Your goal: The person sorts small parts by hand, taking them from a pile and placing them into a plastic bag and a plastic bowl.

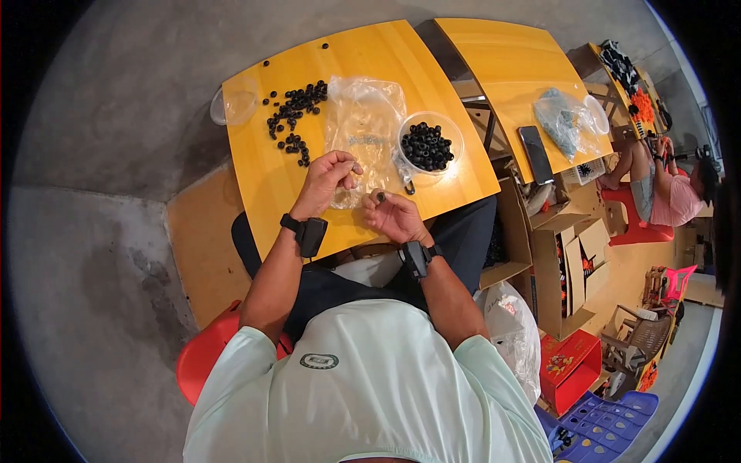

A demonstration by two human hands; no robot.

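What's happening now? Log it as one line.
left hand: pinched, over clear bag; right hand: holding dark piece; bowl: black beads; yellow table: loose beads

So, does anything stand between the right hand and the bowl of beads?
A small black piece lies on the table between the right hand and the bowl, beside the clear bag; nothing taller shows there.

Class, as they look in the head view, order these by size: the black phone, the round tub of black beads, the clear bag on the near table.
1. Clear bag, largest
2. Round tub
3. Black phone, smallest
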